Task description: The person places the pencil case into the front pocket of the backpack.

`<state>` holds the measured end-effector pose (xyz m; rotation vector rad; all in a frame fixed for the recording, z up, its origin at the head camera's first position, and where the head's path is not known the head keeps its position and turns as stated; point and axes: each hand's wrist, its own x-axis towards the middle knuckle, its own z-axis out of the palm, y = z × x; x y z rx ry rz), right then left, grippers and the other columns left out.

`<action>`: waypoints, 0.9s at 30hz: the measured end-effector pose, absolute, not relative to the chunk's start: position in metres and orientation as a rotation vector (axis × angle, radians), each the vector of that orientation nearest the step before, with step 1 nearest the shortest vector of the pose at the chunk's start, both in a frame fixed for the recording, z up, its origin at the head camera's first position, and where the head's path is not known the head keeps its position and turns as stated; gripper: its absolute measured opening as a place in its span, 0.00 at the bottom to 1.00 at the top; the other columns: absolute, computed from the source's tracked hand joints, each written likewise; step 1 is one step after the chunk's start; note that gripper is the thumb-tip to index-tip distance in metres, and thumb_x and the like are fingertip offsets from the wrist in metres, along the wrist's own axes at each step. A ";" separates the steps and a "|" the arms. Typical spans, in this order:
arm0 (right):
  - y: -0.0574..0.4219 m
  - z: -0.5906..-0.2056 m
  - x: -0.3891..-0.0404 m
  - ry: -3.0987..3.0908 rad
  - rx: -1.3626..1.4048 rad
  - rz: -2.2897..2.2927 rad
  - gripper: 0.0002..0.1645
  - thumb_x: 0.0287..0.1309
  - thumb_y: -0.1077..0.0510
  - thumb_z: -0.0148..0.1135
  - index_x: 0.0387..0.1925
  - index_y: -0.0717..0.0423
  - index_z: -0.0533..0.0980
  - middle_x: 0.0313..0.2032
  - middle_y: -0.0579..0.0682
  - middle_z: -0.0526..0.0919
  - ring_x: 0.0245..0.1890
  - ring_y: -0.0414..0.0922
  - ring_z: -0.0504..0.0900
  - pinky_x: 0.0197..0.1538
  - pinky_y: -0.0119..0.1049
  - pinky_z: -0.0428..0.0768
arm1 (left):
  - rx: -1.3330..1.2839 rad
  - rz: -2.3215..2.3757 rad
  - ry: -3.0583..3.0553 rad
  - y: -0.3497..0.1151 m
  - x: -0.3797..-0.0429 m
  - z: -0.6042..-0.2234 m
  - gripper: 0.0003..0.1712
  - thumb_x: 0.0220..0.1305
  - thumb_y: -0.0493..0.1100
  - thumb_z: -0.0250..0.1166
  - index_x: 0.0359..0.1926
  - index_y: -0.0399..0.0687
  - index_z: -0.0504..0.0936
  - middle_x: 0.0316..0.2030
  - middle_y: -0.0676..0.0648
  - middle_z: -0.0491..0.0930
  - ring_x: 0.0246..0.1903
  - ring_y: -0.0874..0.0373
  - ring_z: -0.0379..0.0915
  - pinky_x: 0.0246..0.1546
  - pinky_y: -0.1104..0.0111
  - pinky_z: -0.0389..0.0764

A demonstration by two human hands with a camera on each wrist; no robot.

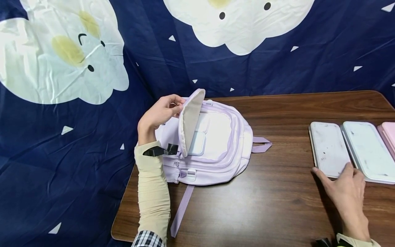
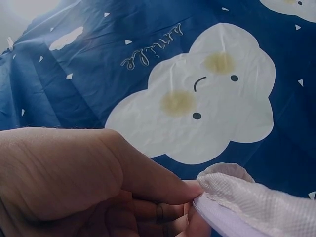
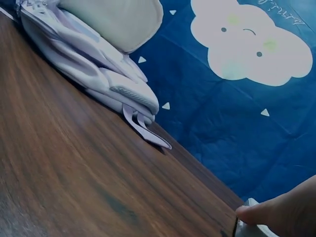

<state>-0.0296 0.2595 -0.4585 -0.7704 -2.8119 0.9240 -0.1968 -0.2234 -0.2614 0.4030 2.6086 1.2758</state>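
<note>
A pale lilac backpack (image 1: 245, 151) lies on the table, its front flap (image 1: 192, 120) lifted and folded back. My left hand (image 1: 157, 115) pinches the edge of that flap between thumb and fingers; the left wrist view shows the grip on the fabric edge (image 2: 256, 205) close up. Under the flap, a pale blue rounded panel (image 1: 197, 144) shows in the opening. Far to the right, my right hand (image 1: 348, 193) grips the near end of a flat greyish-white case (image 1: 328, 144), with the thumb at its left corner and fingers at the other side. The palm hides part of that end.
A pale mint flat case (image 1: 368, 149) lies right beside the greyish one, and a pink case (image 1: 389, 132) is cut off by the frame edge. Lilac straps (image 1: 182, 211) trail from the backpack over the brown wooden table (image 1: 262, 209). A dark blue cloud-patterned curtain (image 1: 148, 41) hangs behind.
</note>
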 end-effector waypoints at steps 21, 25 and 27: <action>0.262 -0.459 -0.029 -2.749 -0.839 0.943 0.50 0.55 0.39 0.61 0.61 0.75 0.56 0.61 0.79 0.56 0.60 0.75 0.56 0.59 0.67 0.56 | 0.407 1.279 2.616 -0.225 -0.196 -0.261 0.15 0.69 0.35 0.53 0.53 0.31 0.73 0.44 0.39 0.76 0.35 0.58 0.76 0.40 0.69 0.79; 0.264 -0.459 -0.029 -2.723 -0.835 0.957 0.51 0.55 0.40 0.62 0.64 0.73 0.55 0.63 0.78 0.56 0.61 0.74 0.56 0.60 0.67 0.56 | 0.411 1.277 2.613 -0.225 -0.197 -0.261 0.15 0.69 0.35 0.53 0.53 0.31 0.73 0.44 0.38 0.77 0.35 0.58 0.76 0.41 0.69 0.79; 0.265 -0.460 -0.028 -2.708 -0.828 0.963 0.52 0.55 0.41 0.62 0.66 0.72 0.54 0.64 0.78 0.55 0.62 0.74 0.56 0.61 0.67 0.55 | 0.409 1.278 2.614 -0.225 -0.197 -0.261 0.14 0.69 0.35 0.53 0.52 0.31 0.73 0.43 0.38 0.77 0.35 0.58 0.76 0.40 0.69 0.79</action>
